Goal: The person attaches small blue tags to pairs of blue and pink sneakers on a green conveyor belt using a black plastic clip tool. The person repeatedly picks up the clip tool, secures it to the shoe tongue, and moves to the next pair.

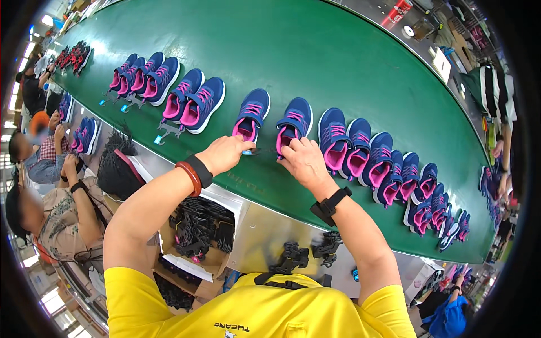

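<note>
Two navy sneakers with pink laces and lining lie in front of me, the left sneaker (pixel 252 111) and the right sneaker (pixel 296 114), heels toward me and a gap between them. My left hand (pixel 222 155) is closed at the left sneaker's heel, pinching a dark plastic shoe hanger with a small blue tag (pixel 247 151). Most of the hanger is hidden or too dark to make out. My right hand (pixel 306 162) pinches the heel of the right sneaker, its thumb and fingertips at the opening.
Paired sneakers on hangers (pixel 204 104) stand to the left; a row of similar sneakers (pixel 360 147) curves away right along the green belt (pixel 338 62). Below the edge are a carton of black hangers (pixel 203 231) and loose hangers (pixel 292 258). Co-workers (pixel 73 217) sit at left.
</note>
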The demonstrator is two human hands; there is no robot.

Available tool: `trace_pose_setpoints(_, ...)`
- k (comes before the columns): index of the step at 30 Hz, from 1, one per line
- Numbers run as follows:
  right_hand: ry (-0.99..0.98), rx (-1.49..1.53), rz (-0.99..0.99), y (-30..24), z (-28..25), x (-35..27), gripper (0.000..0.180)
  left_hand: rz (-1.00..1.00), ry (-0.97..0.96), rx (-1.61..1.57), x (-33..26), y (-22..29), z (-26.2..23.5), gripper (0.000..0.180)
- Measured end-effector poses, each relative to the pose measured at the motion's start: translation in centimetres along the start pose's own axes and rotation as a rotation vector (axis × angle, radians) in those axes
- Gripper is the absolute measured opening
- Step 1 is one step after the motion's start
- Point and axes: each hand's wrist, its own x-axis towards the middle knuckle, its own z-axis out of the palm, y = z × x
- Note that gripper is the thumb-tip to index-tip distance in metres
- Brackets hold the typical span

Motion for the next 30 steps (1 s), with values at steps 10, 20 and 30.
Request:
trace_pose_setpoints(10,0.004,-0.046,-0.081,-0.4,-1.0,0.6,0.020,-0.091,-0.012,-0.001,-0.3,1.5,0.5,0.040)
trace_pose_setpoints(20,0.014,-0.064,-0.156,-0.5,-1.2,1.5,0.016,-0.147,-0.005,0.003,-0.7,1.8,0.2,0.037)
trace_pose_setpoints(30,0.009,0.110,0.026,-0.1,-0.6,1.7,0.038,0.050,0.063,-0.194,-0.7,1.1,-0.8,0.043)
